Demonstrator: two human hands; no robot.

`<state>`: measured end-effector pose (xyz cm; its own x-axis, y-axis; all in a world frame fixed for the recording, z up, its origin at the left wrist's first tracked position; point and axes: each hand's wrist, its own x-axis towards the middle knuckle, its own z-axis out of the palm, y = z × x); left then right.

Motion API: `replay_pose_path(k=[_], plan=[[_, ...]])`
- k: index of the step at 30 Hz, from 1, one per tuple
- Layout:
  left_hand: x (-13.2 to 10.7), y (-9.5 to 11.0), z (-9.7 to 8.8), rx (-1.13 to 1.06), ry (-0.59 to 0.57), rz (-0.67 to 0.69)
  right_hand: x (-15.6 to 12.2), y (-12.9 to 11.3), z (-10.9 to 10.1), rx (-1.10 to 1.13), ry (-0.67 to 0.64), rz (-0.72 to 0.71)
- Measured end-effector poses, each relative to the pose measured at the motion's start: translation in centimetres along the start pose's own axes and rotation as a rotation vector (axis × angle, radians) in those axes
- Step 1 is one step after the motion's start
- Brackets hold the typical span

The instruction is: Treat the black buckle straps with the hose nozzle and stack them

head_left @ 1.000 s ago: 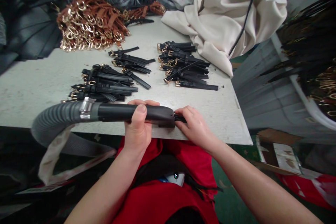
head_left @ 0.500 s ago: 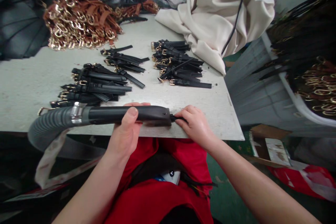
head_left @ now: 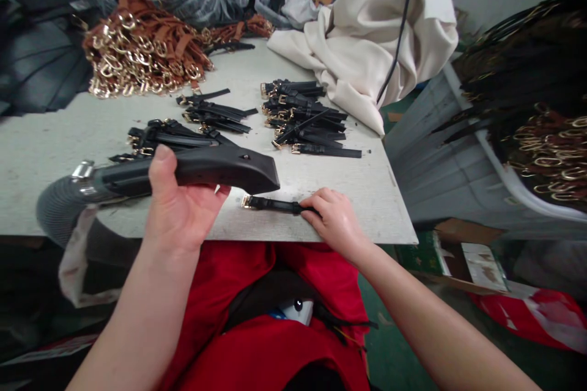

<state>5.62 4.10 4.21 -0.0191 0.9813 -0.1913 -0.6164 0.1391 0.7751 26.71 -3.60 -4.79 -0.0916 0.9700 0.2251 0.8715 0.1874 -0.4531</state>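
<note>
My left hand (head_left: 178, 208) is closed around a black nozzle handle (head_left: 215, 169) joined to a grey ribbed hose (head_left: 57, 204), held lifted just above the grey table (head_left: 55, 140). My right hand (head_left: 332, 220) pinches the end of a black strap with a gold buckle (head_left: 270, 203), which lies flat on the table near its front edge, just below the nozzle's tip.
Three heaps of black buckled straps (head_left: 302, 119) lie mid-table. A pile of brown straps with gold buckles (head_left: 142, 52) sits at the back left, a cream cloth (head_left: 371, 43) at the back right with a black cable (head_left: 397, 30) over it. More straps fill a bin (head_left: 545, 140) on the right.
My left hand has lifted the nozzle up and to the left, off the strap. The strap, covered before, now lies exposed on the table, still held by my right hand.
</note>
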Motion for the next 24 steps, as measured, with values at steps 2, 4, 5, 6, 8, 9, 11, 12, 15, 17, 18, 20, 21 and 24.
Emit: replay_pose_path(k=[2, 4, 5, 6, 8, 9, 11, 12, 15, 17, 18, 20, 21, 24], plan=[[-0.7, 0.3, -1.3, 0.08, 0.024, -0.067, 0.0, 0.0, -0.1, 0.004, 0.0, 0.008], [-1.4, -0.4, -2.0, 0.137, 0.067, -0.131, -0.1, 0.1, -0.2, 0.012, -0.01, 0.01], [-1.7, -1.0, -2.1, 0.152, 0.072, -0.159, -0.1, 0.1, -0.3, 0.018, -0.021, 0.006], [-2.0, -1.8, -2.0, 0.158, 0.063, -0.186, -0.1, 0.2, -0.4, 0.026, -0.033, 0.005], [-2.2, -3.2, -1.3, 0.14, 0.033, -0.241, 0.0, 0.4, -0.5, 0.044, -0.057, 0.009], [-2.2, -3.8, -0.8, 0.118, 0.026, -0.266, 0.0, 0.5, -0.5, 0.049, -0.067, 0.016], [-1.9, -4.3, 0.0, 0.061, 0.039, -0.294, 0.0, 0.6, -0.6, 0.047, -0.078, 0.037], [-1.7, -4.2, 0.2, 0.038, 0.058, -0.291, 0.0, 0.6, -0.7, 0.042, -0.079, 0.047], [-1.0, -3.0, 0.0, 0.022, 0.122, -0.206, -0.1, 0.3, -0.9, 0.016, -0.086, 0.047], [-1.0, -2.1, -0.6, 0.043, 0.149, -0.136, -0.2, -0.1, -1.1, -0.001, -0.104, 0.018], [-1.1, -1.8, -1.0, 0.064, 0.142, -0.12, -0.2, -0.2, -1.2, -0.012, -0.111, 0.005], [-1.7, -1.8, -1.5, 0.127, 0.091, -0.121, -0.1, -0.6, -1.2, -0.044, -0.102, -0.011], [-2.1, -2.0, -1.7, 0.164, 0.054, -0.128, -0.1, -0.7, -1.2, -0.067, -0.089, -0.016], [-2.8, -3.0, -1.8, 0.231, -0.015, -0.111, 0.1, -0.8, -0.8, -0.124, -0.061, -0.04]])
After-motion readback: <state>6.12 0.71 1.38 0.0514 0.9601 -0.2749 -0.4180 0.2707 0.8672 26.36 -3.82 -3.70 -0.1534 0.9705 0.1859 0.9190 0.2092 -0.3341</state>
